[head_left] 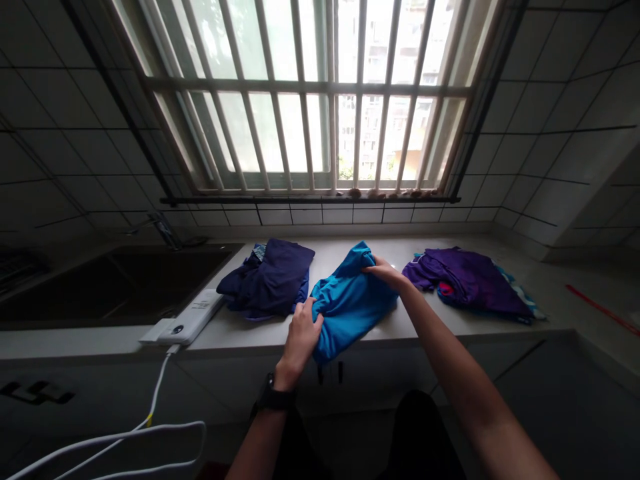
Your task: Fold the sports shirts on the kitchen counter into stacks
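From where I stand, the person's left hand (301, 328) pinches the near left edge of a bright blue cloth (356, 300), fingers curled over it, while the right hand (385, 272) grips its far right side, thumb and fingers pressed on the bunched fabric. The cloth is at the middle of the white counter (120, 345), its lower corner reaching past the front edge; I cannot tell how much rests on the surface. A pile of dark navy clothes (277, 277) lies to its left, a purple pile (467, 277) to its right. A white device (193, 320) touches the navy pile's side, near the sink (150, 280).
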### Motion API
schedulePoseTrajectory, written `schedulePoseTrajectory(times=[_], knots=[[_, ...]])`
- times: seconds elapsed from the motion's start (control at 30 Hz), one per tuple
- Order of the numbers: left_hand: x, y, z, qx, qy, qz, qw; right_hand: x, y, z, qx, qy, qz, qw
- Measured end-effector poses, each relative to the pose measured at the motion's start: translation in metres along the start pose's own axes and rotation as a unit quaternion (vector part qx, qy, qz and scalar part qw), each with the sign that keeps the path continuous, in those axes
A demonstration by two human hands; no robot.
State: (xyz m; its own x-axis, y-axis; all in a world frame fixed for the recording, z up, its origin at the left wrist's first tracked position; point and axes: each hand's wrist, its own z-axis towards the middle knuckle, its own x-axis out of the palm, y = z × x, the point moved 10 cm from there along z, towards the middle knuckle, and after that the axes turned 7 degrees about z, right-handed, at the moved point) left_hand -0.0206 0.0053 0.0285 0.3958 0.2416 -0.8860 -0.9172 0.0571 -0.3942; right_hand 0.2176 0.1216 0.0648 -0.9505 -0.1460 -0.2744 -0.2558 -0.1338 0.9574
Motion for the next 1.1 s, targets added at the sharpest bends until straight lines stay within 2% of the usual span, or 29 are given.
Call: schedulePoseTrajectory(times=[0.07, 0.17, 0.27, 0.33, 0.4, 0.47, 0.53, 0.57, 0.63, 0.73, 0.8, 0.83, 0.97, 1.03, 1.1], knots=[[-0.028, 0.008, 0.003, -0.001, -0.054, -0.029, 0.998, 0.01, 0.029, 0.013, -0.037, 0.026, 0.054, 0.998], [-0.087, 0.022, 0.011, -0.005, -0.149, -0.045, 0.988, 0.031, 0.093, 0.048, -0.107, 0.079, 0.111, 0.985], [-0.139, 0.036, 0.022, -0.036, -0.214, -0.039, 0.975, 0.058, 0.159, 0.093, -0.174, 0.094, 0.082, 0.977], [-0.156, 0.048, 0.03, -0.077, -0.221, -0.029, 0.972, 0.076, 0.189, 0.119, -0.201, 0.046, 0.011, 0.978], [-0.153, 0.066, 0.034, -0.154, -0.18, -0.018, 0.971, 0.095, 0.206, 0.132, -0.226, -0.03, -0.079, 0.97], [-0.131, 0.087, 0.03, -0.24, -0.091, 0.001, 0.967, 0.126, 0.204, 0.132, -0.236, -0.056, -0.16, 0.957], [-0.11, 0.1, 0.022, -0.282, -0.025, 0.041, 0.958, 0.167, 0.18, 0.124, -0.218, -0.014, -0.225, 0.95], [-0.105, 0.103, 0.019, -0.282, -0.02, 0.068, 0.957, 0.187, 0.162, 0.118, -0.199, 0.018, -0.251, 0.947], [-0.104, 0.103, 0.018, -0.258, -0.058, 0.117, 0.957, 0.224, 0.121, 0.103, -0.15, 0.075, -0.295, 0.941], [-0.1, 0.091, 0.031, -0.159, -0.12, 0.144, 0.969, 0.264, 0.073, 0.083, -0.111, 0.131, -0.342, 0.924], [-0.09, 0.082, 0.042, -0.09, -0.134, 0.146, 0.976, 0.276, 0.058, 0.078, -0.106, 0.126, -0.358, 0.919], [-0.082, 0.082, 0.047, -0.076, -0.132, 0.148, 0.977, 0.278, 0.055, 0.079, -0.105, 0.121, -0.36, 0.919], [-0.054, 0.093, 0.055, -0.103, -0.131, 0.181, 0.969, 0.276, 0.056, 0.087, -0.095, 0.164, -0.327, 0.926], [-0.048, 0.094, 0.054, -0.104, -0.143, 0.196, 0.965, 0.269, 0.06, 0.086, -0.101, 0.196, -0.291, 0.931], [-0.045, 0.094, 0.053, -0.101, -0.144, 0.201, 0.964, 0.254, 0.066, 0.075, -0.126, 0.196, -0.241, 0.942]])
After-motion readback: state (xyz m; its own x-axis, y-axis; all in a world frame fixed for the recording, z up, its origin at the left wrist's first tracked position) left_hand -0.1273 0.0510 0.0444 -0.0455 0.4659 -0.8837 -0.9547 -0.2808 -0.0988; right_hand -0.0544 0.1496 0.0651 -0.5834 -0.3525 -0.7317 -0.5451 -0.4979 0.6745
